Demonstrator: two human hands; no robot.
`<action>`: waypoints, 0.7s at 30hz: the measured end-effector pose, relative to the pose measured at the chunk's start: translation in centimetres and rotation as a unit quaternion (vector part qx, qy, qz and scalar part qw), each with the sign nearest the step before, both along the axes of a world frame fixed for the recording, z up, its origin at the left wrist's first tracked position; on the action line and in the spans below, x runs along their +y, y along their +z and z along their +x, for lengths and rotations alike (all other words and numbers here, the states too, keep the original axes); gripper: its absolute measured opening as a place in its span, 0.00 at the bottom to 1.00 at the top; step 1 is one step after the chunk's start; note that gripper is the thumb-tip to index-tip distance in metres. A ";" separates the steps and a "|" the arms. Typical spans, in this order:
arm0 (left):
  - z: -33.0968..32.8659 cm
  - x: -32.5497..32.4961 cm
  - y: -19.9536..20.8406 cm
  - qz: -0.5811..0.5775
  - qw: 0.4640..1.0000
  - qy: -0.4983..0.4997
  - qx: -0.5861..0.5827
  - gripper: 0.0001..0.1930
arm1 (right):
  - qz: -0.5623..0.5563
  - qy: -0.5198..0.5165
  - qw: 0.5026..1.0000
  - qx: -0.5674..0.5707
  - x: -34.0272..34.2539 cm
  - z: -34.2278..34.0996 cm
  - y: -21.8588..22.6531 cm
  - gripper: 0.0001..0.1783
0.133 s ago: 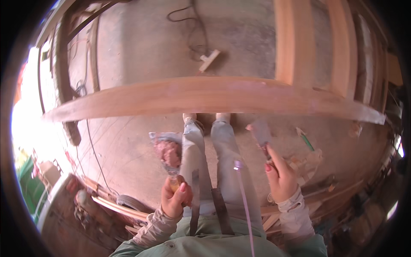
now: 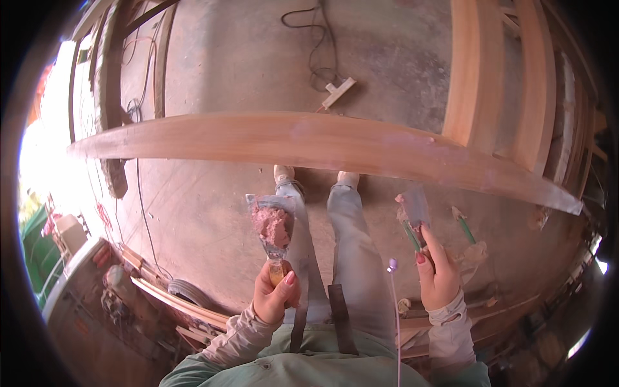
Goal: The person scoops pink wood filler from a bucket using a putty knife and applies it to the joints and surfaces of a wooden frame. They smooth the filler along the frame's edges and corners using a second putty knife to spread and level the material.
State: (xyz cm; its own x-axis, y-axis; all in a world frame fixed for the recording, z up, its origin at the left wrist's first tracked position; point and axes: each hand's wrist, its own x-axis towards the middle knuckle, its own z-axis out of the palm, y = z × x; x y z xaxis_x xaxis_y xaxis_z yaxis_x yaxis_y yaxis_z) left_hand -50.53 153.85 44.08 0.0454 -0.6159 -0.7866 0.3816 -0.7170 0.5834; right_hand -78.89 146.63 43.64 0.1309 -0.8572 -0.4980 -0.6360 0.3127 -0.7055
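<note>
My left hand (image 2: 277,293) is closed round the wooden handle of a wide putty knife (image 2: 275,253). A thick lump of pink putty (image 2: 272,227) covers most of its blade. In my right hand (image 2: 440,277) is a second putty knife (image 2: 418,208), its blade pointing away from me, with a small dab of pink putty at the left edge. My index finger stretches along it, and my fingers hide its handle. Beyond both blades, apart from them, a long wooden plank (image 2: 277,137) lies across the view, with faint pinkish patches on its right half.
Two boards (image 2: 474,77) run away from the plank at the right. A white power strip (image 2: 338,93) with a dark cord lies on the floor beyond. A green stick-like tool (image 2: 464,229) lies right of my right hand. Timber strips and a tire (image 2: 187,291) are at lower left.
The view has swung, so the floor things and both hands appear further right, and the plank slopes down more toward the right. Both hands keep their putty knives.
</note>
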 end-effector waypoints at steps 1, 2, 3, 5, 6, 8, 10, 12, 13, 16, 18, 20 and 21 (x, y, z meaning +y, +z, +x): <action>0.6 0.1 0.0 0.000 1.000 0.013 0.006 0.12 | -0.005 0.003 1.000 -0.006 -0.2 0.7 0.2 0.24; 1.0 0.2 0.0 -0.004 1.000 0.018 0.011 0.12 | -0.021 0.026 0.999 0.016 -0.5 1.4 0.3 0.24; 1.8 0.3 0.0 -0.002 0.999 0.027 0.020 0.12 | -0.036 0.044 0.998 0.032 -0.9 2.5 0.4 0.24; 3.5 0.5 0.1 -0.003 0.998 0.047 0.044 0.12 | -0.062 0.072 0.994 0.057 -1.8 5.0 0.7 0.24; 4.1 0.6 0.1 0.007 0.998 0.055 0.042 0.12 | -0.072 0.095 0.991 0.067 -2.3 6.2 0.8 0.24; 6.8 0.8 0.2 0.003 0.997 0.064 0.041 0.12 | -0.091 0.138 0.982 0.089 -3.3 9.7 1.3 0.24; 9.6 1.3 0.2 -0.004 0.996 0.078 0.038 0.12 | -0.095 0.158 0.979 0.092 -4.1 13.4 1.7 0.24; 13.3 2.0 0.0 -0.016 0.994 0.100 0.041 0.13 | -0.108 0.172 0.975 0.092 -4.6 17.7 1.6 0.25; 15.1 2.3 0.1 -0.016 0.992 0.118 0.044 0.12 | -0.116 0.172 0.974 0.089 -4.8 19.6 1.6 0.25; 21.0 3.5 0.6 0.013 0.987 0.154 0.040 0.12 | -0.142 0.173 0.968 0.116 -5.2 24.7 1.8 0.25; 24.9 3.8 0.7 -0.009 0.987 0.161 0.024 0.12 | -0.181 0.179 0.955 0.154 -5.5 27.1 1.1 0.26; 27.8 4.0 0.7 -0.032 0.987 0.156 -0.001 0.11 | -0.171 0.163 0.947 0.218 -5.6 29.0 -0.1 0.27; 29.3 4.0 0.7 -0.034 0.986 0.166 0.000 0.10 | -0.171 0.164 0.937 0.256 -5.5 29.8 -0.5 0.27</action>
